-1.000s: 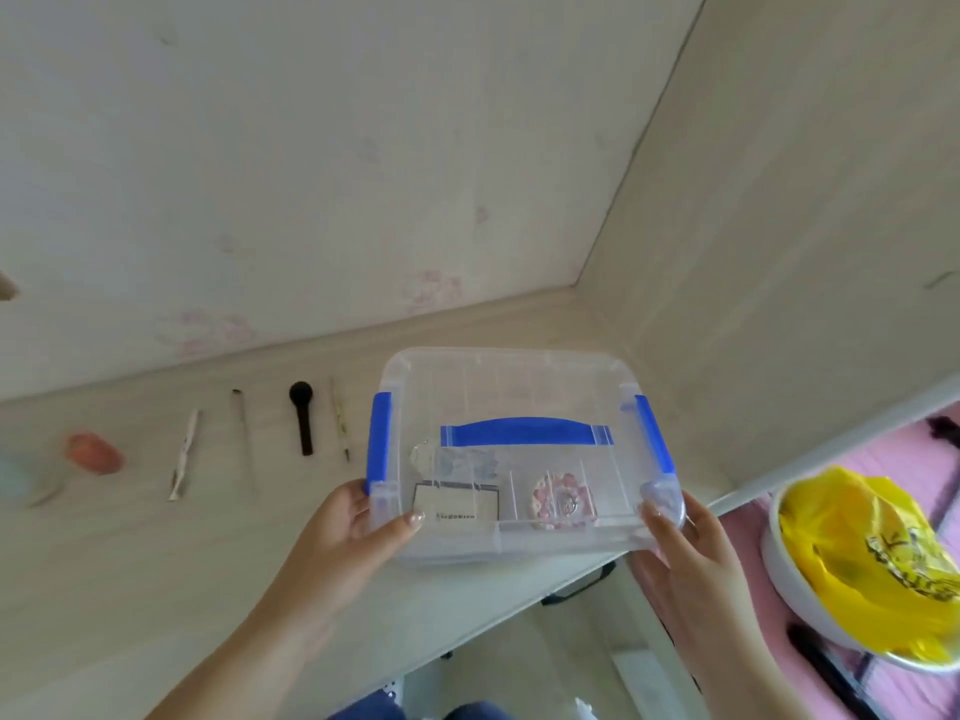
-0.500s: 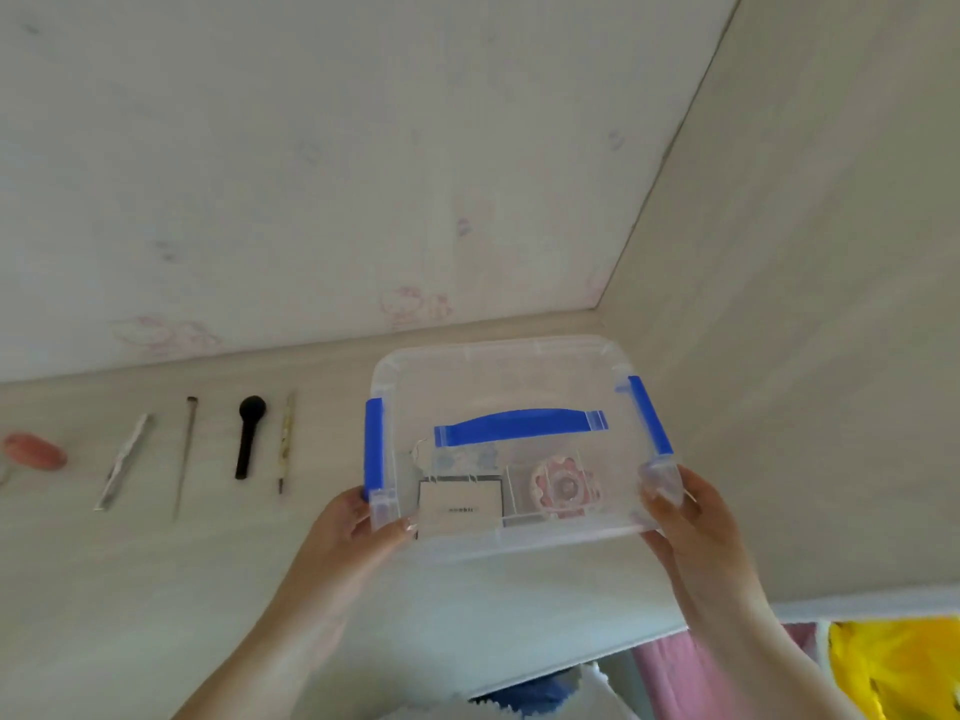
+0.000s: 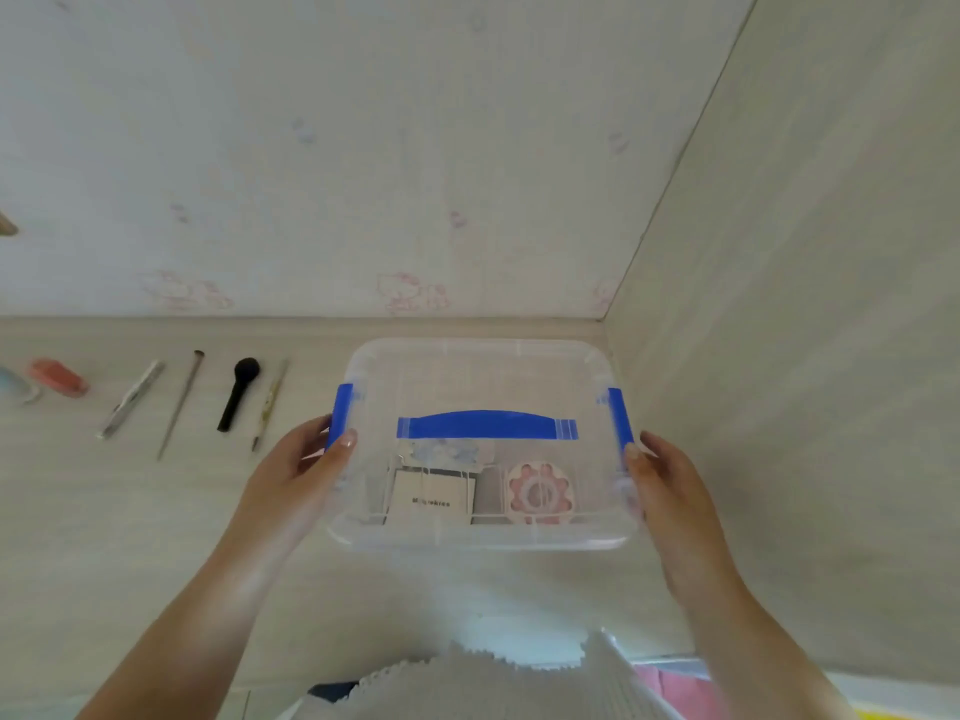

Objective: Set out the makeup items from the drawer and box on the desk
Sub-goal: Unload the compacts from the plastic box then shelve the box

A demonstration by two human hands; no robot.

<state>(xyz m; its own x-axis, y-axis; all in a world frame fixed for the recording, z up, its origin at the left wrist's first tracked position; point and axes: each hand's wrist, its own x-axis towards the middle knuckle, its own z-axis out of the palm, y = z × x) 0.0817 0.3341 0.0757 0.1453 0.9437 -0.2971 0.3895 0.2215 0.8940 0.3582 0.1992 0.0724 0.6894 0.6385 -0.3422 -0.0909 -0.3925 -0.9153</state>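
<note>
Two hands grip one clear plastic storage box (image 3: 480, 376) by its short ends, over the pale wood-grain desk (image 3: 104, 537) near the right-hand side panel. Whether it rests on the desk or is held just above it cannot be told. Left hand (image 3: 304, 472) clasps the left end, thumb on the rim beside the blue left latch (image 3: 340, 415). Right hand (image 3: 667, 491) clasps the right end below the blue right latch (image 3: 621, 420). Lid closed, blue carry handle (image 3: 485, 424) flat across its top.

Seen through the lid, at the near side:
- white rectangular case (image 3: 431, 496), small dark printed word on it, not legible
- round pink-and-white flower-patterned compact (image 3: 540, 493) just right of it
- pale blue item (image 3: 447, 452) behind the case, blurred

On the desk, left of the box, in a row:
- slim pencil-like tool (image 3: 270, 405)
- black brush (image 3: 239, 392)
- thin brown stick (image 3: 182, 402)
- silvery white tube-like item (image 3: 132, 397)
- coral-pink item (image 3: 57, 376)
</note>
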